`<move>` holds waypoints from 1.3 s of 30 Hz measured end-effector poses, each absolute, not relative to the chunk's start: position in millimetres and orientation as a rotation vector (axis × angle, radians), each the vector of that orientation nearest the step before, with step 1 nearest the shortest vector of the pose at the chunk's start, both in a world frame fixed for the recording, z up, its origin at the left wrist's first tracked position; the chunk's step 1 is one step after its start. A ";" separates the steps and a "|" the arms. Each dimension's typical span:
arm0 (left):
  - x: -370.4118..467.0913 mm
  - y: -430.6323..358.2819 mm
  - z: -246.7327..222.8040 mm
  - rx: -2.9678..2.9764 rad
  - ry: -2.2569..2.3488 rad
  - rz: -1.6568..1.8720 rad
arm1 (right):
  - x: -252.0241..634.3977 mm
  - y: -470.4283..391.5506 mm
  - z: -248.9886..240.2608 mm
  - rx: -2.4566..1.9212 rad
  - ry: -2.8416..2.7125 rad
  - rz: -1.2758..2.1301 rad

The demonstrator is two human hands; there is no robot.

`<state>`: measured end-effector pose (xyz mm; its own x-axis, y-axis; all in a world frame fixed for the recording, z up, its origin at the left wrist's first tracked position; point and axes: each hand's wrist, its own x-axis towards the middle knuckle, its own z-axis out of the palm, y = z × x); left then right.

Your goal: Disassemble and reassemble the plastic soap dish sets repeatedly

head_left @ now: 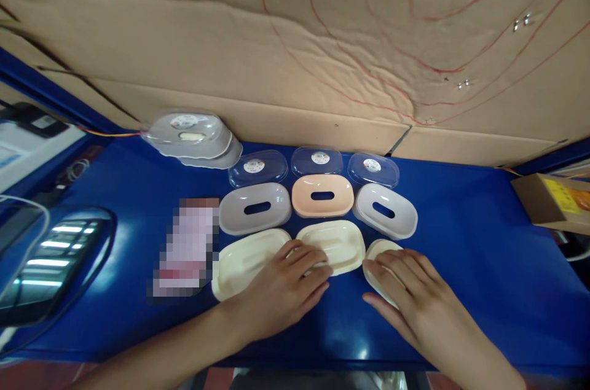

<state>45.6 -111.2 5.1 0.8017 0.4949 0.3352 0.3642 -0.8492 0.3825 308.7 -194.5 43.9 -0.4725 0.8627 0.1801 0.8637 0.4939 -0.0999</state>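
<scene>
Three cream dishes form the front row: a left one (239, 264), a middle one (343, 247) and a right one (378, 250). My left hand (295, 282) lies over the gap between the left and middle dishes, its bent fingers touching the middle one's left end, not closed round it. Over the right dish my right hand (410, 292) is spread, thumb apart, covering much of it. Behind are a grey slotted tray (233, 212), a peach one (322, 207) and another grey one (401, 218). Three clear labelled lids (334, 163) stand in the back row.
Stacked clear-lidded grey boxes (198, 147) sit at the back left of the blue table (461, 224). A blurred-out flat object (187, 245) lies left of the dishes. Further left is a dark glossy device (59, 261) with cables. A cardboard box (544, 199) stands at right.
</scene>
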 end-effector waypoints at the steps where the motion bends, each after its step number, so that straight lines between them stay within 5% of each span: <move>1: 45.6 -111.7 6.2 2.680 0.653 0.626 | 304.5 -193.7 45.6 -1.416 -2.554 -0.001; 18: -54.5 -163.3 -4.7 2.634 1.460 0.735 | 279.4 -178.2 29.1 -1.028 -2.550 0.196; 34: -68.9 -204.7 -16.0 2.453 0.922 0.980 | 193.9 -178.2 28.0 -0.976 -2.755 0.344; 39: -47.6 -222.8 -25.1 1.595 1.051 1.530 | 194.5 -171.0 33.5 -1.028 -2.652 0.363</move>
